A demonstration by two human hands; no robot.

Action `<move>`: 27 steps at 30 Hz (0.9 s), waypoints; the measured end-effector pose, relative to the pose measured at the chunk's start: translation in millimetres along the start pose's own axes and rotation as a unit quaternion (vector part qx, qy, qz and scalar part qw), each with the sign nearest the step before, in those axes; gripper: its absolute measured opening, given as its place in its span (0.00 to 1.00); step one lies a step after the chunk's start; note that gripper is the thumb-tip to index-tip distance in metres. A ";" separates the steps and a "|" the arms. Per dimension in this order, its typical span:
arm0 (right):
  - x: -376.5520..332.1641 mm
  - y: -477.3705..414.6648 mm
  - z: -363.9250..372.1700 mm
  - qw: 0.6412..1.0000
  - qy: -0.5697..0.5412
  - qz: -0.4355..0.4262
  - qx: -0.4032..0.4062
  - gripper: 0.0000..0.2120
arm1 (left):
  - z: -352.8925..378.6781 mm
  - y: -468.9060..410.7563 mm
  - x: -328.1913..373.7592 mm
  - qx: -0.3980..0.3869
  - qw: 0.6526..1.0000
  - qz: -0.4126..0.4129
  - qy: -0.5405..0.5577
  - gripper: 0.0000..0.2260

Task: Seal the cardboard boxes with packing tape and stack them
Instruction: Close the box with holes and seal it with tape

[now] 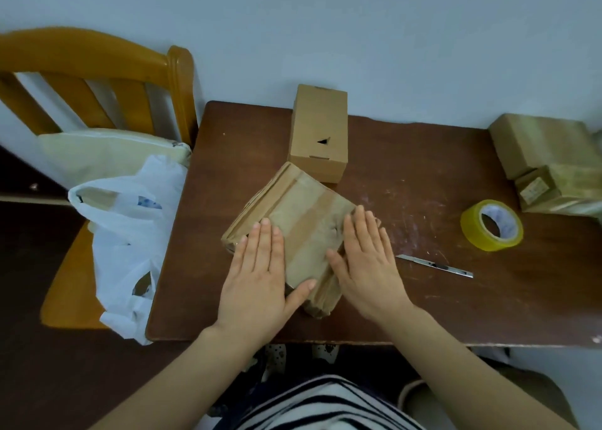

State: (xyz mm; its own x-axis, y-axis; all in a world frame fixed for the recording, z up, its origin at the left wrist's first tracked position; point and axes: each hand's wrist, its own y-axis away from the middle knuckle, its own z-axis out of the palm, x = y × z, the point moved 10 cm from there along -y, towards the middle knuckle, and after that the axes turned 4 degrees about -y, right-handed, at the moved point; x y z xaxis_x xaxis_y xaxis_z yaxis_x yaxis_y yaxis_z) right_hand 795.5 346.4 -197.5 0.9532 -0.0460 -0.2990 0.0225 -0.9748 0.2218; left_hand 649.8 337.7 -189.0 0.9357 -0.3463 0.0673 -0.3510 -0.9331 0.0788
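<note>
A dark brown bench [423, 299] filled the middle and right of the frame, its far edge against a pale wall. At the upper left stood a wooden chair [97, 58] with a cream cushion [107, 152] on its seat, and a white plastic bag [130, 234] slumped on it, touching the bench's left edge. A striped shirt [325, 407] showed at the bottom centre.

At the far right edge of the frame, a pile of taped boxes [547, 156] sat at the back of the bench, a small one tucked against a larger one.

The flat cardboard box [303, 214] lay in the centre of the frame, turned at an angle, with a band of tape running down its top face. The left grip [257, 283] lay flat on its lower left part, fingers straight and together, thumb stretched out along the near edge. The right grip [368, 266] rested on the box's right edge, fingers straight and slightly spread, holding nothing.

Just behind that box, nearly touching its far corner, a plain narrow box [317, 130] lay on the bench in the upper centre of the frame, with a small triangular hole in its face.

A roll of yellow packing tape [488, 245] lay right of centre, well apart from both hands. A slim metal utility knife [435, 266] lay between the roll and the right grip.
</note>
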 end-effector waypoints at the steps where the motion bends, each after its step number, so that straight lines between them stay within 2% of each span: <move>1: 0.0 -0.1 2.2 1.000 0.009 -0.003 -0.006 0.34 | -0.3 -0.4 -0.2 0.000 1.000 0.000 0.008 0.42; 6: -4.0 3.6 -4.1 0.998 -0.036 -0.050 0.021 0.33 | 5.7 0.9 -1.4 -0.029 0.998 0.062 -0.014 0.53; 8: -1.3 2.4 -0.8 0.997 -0.036 -0.061 0.015 0.31 | 3.1 1.3 0.7 -0.026 0.997 0.073 -0.030 0.50; 11: 9.2 -9.4 -8.9 0.996 -0.056 -0.061 0.017 0.30 | -6.3 1.3 14.7 -0.006 0.998 0.054 -0.020 0.38; 14: 31.4 -22.3 -21.6 0.996 -0.088 -0.003 0.034 0.32 | -7.2 1.2 38.8 -0.006 0.999 0.046 -0.019 0.34; 17: 55.1 -29.0 -21.9 0.983 -0.166 0.073 0.016 0.32 | -8.9 -2.1 56.3 0.009 0.998 0.057 -0.029 0.38; 20: 60.4 -31.8 -19.2 0.969 -0.242 0.040 0.003 0.30 | -12.1 -13.5 63.1 0.022 0.996 0.083 -0.039 0.47; 23: 82.1 -29.0 -17.7 0.945 -0.324 0.047 0.014 0.29 | -4.1 -28.3 66.3 -0.029 0.992 0.106 -0.065 0.58; 27: 165.8 -24.1 -30.3 0.937 -0.303 0.148 0.096 0.26 | 12.9 -57.3 86.3 -0.096 0.985 0.133 -0.050 0.61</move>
State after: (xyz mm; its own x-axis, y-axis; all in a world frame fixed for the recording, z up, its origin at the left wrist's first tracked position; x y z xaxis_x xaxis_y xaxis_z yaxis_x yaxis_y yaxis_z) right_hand 962.1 368.9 -224.2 0.5618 -0.3799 -0.7349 -0.3265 -0.9180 0.2250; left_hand 751.2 360.0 -200.5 0.8050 -0.5931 0.0139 -0.5758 -0.7754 0.2594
